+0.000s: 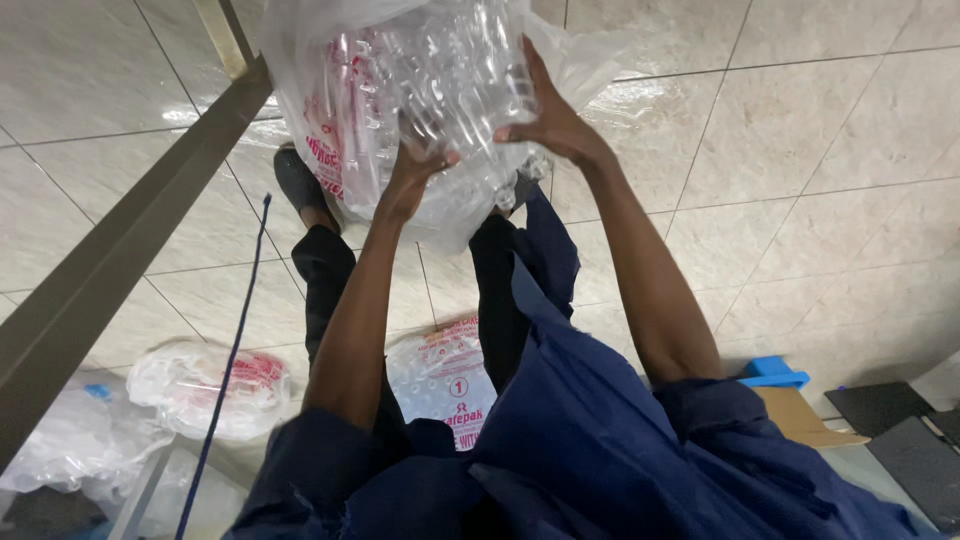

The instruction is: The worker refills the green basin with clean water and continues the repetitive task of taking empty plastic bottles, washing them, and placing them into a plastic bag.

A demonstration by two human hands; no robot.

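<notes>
The tiled floor [820, 150] is glossy underfoot. Held up over it is one big clear plastic bag [420, 90] printed in red, bulging with clear containers too jumbled to count. The left hand [415, 175] pinches the film near the bottom with curled fingers; the right hand [545, 115] lies spread flat against the side, gripping nothing. I judge the thin film could slip or tear, spilling the load. Two more printed bags lie on the floor: one [210, 385] at left, one [445, 375] between the legs.
</notes>
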